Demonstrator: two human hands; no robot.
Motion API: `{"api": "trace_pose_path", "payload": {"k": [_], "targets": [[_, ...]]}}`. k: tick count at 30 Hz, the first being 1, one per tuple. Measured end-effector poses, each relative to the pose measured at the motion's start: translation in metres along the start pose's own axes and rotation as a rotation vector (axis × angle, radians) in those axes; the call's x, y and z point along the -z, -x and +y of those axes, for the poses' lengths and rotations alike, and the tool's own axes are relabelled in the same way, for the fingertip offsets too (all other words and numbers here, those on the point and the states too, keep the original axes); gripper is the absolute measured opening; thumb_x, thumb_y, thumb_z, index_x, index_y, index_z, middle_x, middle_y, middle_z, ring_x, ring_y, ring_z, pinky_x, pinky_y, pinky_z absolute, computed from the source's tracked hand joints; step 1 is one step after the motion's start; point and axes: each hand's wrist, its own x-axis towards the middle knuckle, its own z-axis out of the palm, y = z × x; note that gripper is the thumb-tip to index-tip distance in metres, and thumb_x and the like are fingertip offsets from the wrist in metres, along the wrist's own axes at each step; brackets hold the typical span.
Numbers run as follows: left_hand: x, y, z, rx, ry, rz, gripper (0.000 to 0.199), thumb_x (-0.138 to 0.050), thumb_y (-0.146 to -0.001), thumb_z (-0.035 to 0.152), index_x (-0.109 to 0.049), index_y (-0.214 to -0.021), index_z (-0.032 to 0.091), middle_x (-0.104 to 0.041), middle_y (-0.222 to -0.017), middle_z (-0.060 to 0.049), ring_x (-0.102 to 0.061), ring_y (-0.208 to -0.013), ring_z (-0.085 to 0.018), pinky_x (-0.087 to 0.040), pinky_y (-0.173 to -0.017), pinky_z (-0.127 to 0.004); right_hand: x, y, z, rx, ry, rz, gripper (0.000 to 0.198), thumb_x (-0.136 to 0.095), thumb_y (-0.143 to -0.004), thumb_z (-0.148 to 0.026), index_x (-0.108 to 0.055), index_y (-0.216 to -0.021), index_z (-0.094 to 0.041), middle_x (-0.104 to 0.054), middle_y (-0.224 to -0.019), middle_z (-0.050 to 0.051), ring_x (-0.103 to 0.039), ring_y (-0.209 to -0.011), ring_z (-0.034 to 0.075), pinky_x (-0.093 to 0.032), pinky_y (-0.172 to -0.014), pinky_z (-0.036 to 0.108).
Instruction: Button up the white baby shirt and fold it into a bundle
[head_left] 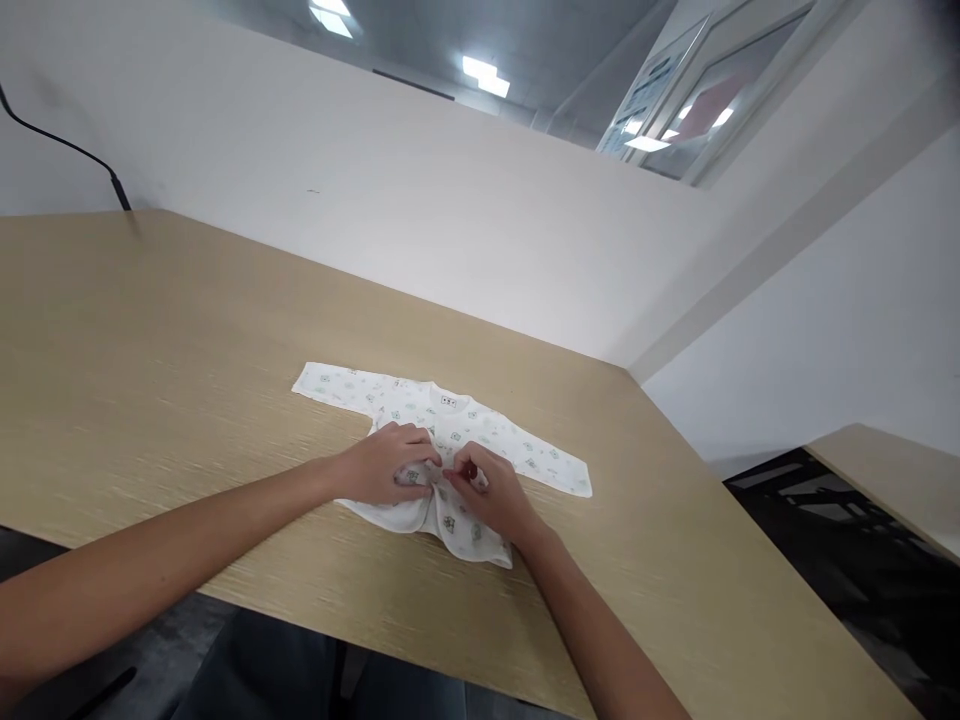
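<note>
A small white baby shirt (480,424) with a scattered print lies on the table, its long sleeves spread out to both sides and its neckline facing away from me. My left hand (390,463) pinches the fabric at the front opening. Close beside it, my right hand (487,488) is closed with thumb and finger together on the other side of the front opening. The cloth bunches up between the two hands. Whatever small fastening lies under the fingertips is hidden. Below the hands the hem parts slightly.
The wooden table (225,320) runs back to a white wall (420,220). A black cable (71,148) hangs down at the far left. A dark-sided cabinet (825,540) stands beyond the right edge. Glass panes (555,60) are above the wall.
</note>
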Motion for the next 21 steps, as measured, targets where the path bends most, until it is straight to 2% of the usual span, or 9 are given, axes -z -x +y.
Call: {"api": "trace_pose_path", "payload": {"k": [8,13,21], "targets": [[0.001,-0.0005,0.001,0.012,-0.007,-0.017,0.024,-0.066,-0.092,0.035,-0.066,-0.114,0.025,-0.067,-0.109,-0.005,-0.063,-0.102,-0.023,-0.045,-0.091,-0.037,0.0005,-0.0012,-0.0049,0.017,-0.044,0.077,0.021,-0.064,-0.094,-0.03,-0.051,-0.079,-0.023,-0.056,-0.074,-0.002,-0.048,-0.067,0.014,-0.041,-0.063,0.028],[0.0001,-0.0002,0.0007,0.003,-0.025,-0.014,0.024,-0.064,-0.094,0.033,-0.067,-0.115,0.025,-0.067,-0.107,-0.005,-0.063,-0.102,-0.023,-0.044,-0.091,-0.036,-0.0013,-0.0026,-0.0073,-0.076,-0.245,0.165,0.025,-0.069,-0.092,-0.036,-0.052,-0.079,-0.023,-0.055,-0.075,-0.001,-0.049,-0.069,0.015,-0.043,-0.064,0.029],[-0.0009,0.0004,-0.0002,0.005,-0.001,-0.009,0.023,-0.065,-0.091,0.029,-0.067,-0.114,0.025,-0.068,-0.112,-0.005,-0.064,-0.104,-0.023,-0.045,-0.094,-0.037,-0.0012,-0.0054,0.0002,-0.097,-0.502,0.218,0.031,-0.074,-0.089,-0.04,-0.05,-0.079,-0.023,-0.05,-0.078,-0.001,-0.047,-0.07,0.014,-0.042,-0.062,0.028]]}}
